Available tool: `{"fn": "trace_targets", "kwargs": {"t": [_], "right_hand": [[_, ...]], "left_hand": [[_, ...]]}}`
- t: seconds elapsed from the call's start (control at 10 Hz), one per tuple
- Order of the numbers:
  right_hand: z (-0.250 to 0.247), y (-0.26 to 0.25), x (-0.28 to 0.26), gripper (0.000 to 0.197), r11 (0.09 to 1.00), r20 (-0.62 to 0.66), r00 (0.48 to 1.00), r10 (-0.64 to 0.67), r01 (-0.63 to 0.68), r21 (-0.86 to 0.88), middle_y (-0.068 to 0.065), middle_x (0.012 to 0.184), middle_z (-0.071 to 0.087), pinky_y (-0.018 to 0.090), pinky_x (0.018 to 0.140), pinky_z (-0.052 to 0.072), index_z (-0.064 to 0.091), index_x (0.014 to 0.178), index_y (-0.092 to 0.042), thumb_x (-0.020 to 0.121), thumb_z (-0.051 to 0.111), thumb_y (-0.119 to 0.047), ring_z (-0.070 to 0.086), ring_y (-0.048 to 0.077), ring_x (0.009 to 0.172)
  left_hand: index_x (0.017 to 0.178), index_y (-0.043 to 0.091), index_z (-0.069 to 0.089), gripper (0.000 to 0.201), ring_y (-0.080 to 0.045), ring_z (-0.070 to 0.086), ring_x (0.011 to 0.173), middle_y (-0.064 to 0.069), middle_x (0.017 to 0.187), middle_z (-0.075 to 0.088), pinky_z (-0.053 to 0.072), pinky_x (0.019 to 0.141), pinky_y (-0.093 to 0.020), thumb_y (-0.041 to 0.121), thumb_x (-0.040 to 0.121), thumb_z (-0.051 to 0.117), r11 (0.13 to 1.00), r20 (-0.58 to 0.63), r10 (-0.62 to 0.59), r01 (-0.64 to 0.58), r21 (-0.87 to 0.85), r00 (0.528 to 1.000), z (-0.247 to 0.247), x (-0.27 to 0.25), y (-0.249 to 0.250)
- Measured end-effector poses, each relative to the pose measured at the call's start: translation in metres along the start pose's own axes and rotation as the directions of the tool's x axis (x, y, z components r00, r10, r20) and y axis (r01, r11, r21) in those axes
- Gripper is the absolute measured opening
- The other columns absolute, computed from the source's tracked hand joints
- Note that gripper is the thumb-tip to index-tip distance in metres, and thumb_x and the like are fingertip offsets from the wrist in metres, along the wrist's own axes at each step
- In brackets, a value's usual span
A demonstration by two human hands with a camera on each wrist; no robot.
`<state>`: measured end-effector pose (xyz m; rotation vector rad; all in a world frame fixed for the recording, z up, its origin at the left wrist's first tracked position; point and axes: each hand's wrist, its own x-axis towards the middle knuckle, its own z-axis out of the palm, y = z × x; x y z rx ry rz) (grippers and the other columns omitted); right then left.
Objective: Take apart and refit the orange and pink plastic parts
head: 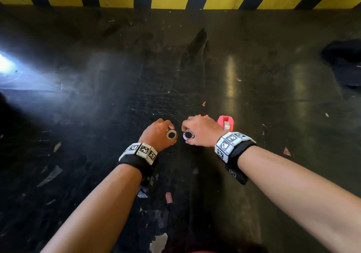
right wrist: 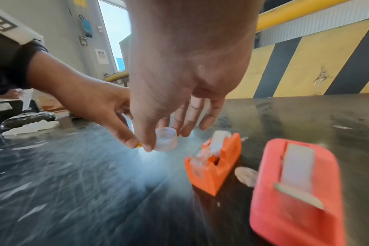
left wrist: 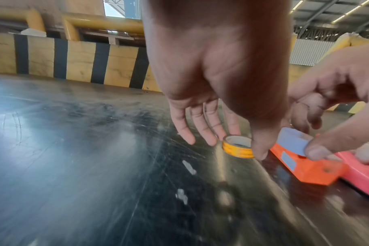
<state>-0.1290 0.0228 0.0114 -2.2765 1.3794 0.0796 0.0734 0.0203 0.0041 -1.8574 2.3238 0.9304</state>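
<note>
Palms down, left hand (head: 159, 135) pinching yellow tape roll (head: 171, 134), right hand (head: 201, 130) pinching clear tape roll (head: 188, 134); smooth rings.

In the head view, the right hand (head: 201, 130) is covering nearly all of the orange dispenser (head: 203, 115); only a thin orange strip is peeking out past the knuckles. The wristband (head: 232, 144) is hiding the near end of the pink dispenser (head: 225, 122).

In the left wrist view, the thumb is hiding part of the yellow tape roll (left wrist: 238, 149), and the picture's right edge is cutting off the pink dispenser. The white piece (left wrist: 293, 143) in the right hand's fingers (left wrist: 318, 150) is looking too blurry to name.

In the right wrist view, the clear ring (right wrist: 165, 139) is looking fuzzy, and the left hand (right wrist: 99, 106) is hiding all but a speck of the yellow roll. The bottom edge is cutting off the pink dispenser, and the worktop (right wrist: 74, 191) is smearing.
</note>
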Motion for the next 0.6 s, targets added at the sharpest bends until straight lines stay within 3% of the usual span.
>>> {"fn": "trace_targets", "kwargs": {"t": [0.1, 0.3, 0.5, 0.6], "right_hand": [[-0.006, -0.001, 0.028, 0.039, 0.994, -0.032, 0.998, 0.045, -0.048, -0.097, -0.001, 0.115, 0.069, 0.039, 0.087, 0.045, 0.063, 0.118, -0.023, 0.086, 0.077, -0.04, 0.064, 0.025, 0.107], [0.011, 0.002, 0.055, 0.033, 0.982, 0.007, 0.995, 0.103, -0.1, -0.161, -0.002, 0.109, 0.071, 0.042, 0.089, 0.04, 0.062, 0.112, -0.023, 0.087, 0.077, -0.041, 0.063, 0.025, 0.106], [0.015, -0.002, 0.061, 0.044, 0.983, 0.024, 0.992, 0.121, -0.116, -0.14, -0.001, 0.117, 0.069, 0.044, 0.094, 0.041, 0.061, 0.122, -0.023, 0.086, 0.078, -0.041, 0.061, 0.025, 0.111], [0.011, -0.001, 0.058, 0.042, 0.99, -0.005, 0.995, 0.101, -0.101, -0.102, -0.002, 0.118, 0.067, 0.044, 0.094, 0.041, 0.062, 0.12, -0.024, 0.086, 0.077, -0.044, 0.061, 0.024, 0.11]], "left_hand": [[0.121, 0.021, 0.066, 0.044, -0.027, 0.065, 0.11, -0.007, 0.12, 0.063, 0.055, 0.095, -0.042, 0.033, 0.082, 0.082, 1.0, -0.025, -0.023, 0.024, 0.008, 0.999, -0.008, 0.018, -0.009], [0.121, 0.023, 0.065, 0.046, -0.025, 0.065, 0.112, -0.005, 0.124, 0.064, 0.055, 0.095, -0.042, 0.037, 0.081, 0.084, 0.998, -0.003, -0.064, 0.064, 0.027, 0.998, -0.002, 0.041, -0.026], [0.126, 0.024, 0.062, 0.053, -0.026, 0.066, 0.111, -0.003, 0.126, 0.062, 0.057, 0.096, -0.045, 0.042, 0.081, 0.084, 0.994, 0.011, -0.099, 0.099, 0.037, 0.995, 0.003, 0.046, -0.032], [0.13, 0.027, 0.057, 0.059, -0.023, 0.065, 0.112, -0.001, 0.128, 0.06, 0.057, 0.096, -0.045, 0.046, 0.08, 0.083, 0.993, -0.016, -0.114, 0.114, 0.004, 0.993, 0.009, 0.044, -0.039]]}}
